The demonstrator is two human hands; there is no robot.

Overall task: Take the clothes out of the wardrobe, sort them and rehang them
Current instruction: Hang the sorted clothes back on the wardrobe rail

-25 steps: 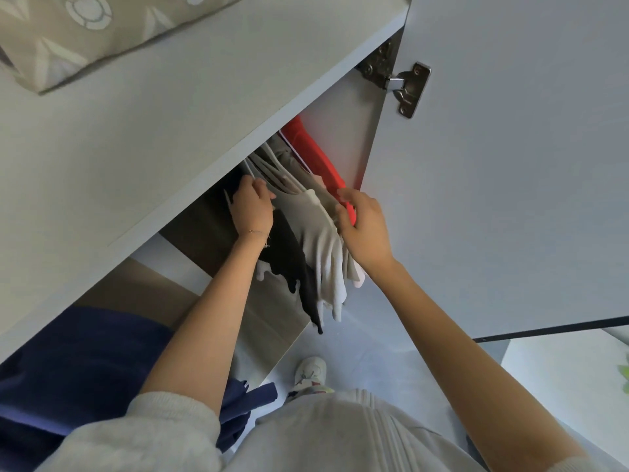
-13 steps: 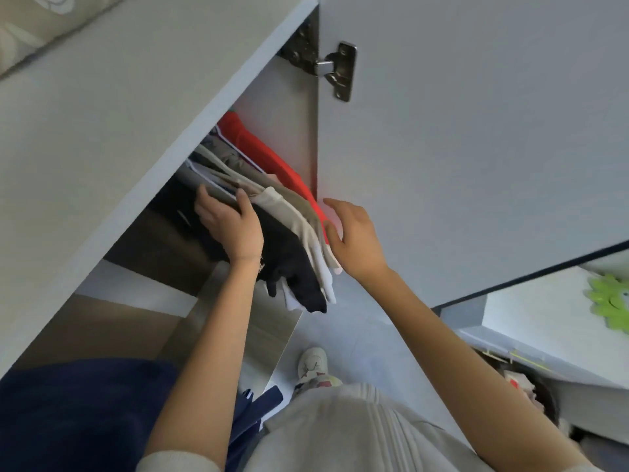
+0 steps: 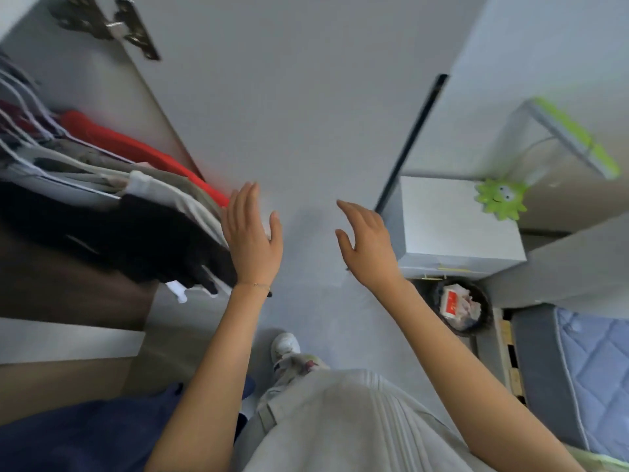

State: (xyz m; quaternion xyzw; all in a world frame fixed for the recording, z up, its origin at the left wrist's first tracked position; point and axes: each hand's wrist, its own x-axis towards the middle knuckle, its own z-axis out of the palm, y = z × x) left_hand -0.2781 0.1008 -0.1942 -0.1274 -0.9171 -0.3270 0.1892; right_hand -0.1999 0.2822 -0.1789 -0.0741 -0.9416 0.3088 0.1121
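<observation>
two hands (image 3: 253,240) (image 3: 369,248) spread, one red garment (image 3: 136,148)

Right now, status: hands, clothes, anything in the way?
Left hand open, at edge of hanging clothes. Right hand open, before the wardrobe door. Clothes hang inside; nothing blocks them.

- Hanging clothes (image 3: 102,185) sit inside the wardrobe (image 3: 112,86) at the left, just beside the open wardrobe door (image 3: 272,97).
- A hinge (image 3: 112,25) sits at the door's upper left corner.
- A box (image 3: 456,226) stands right of the door.
- A wastebasket (image 3: 463,306) stands on the floor (image 3: 340,321) before the box.
- A mattress (image 3: 595,369) lies right of the wastebasket.
</observation>
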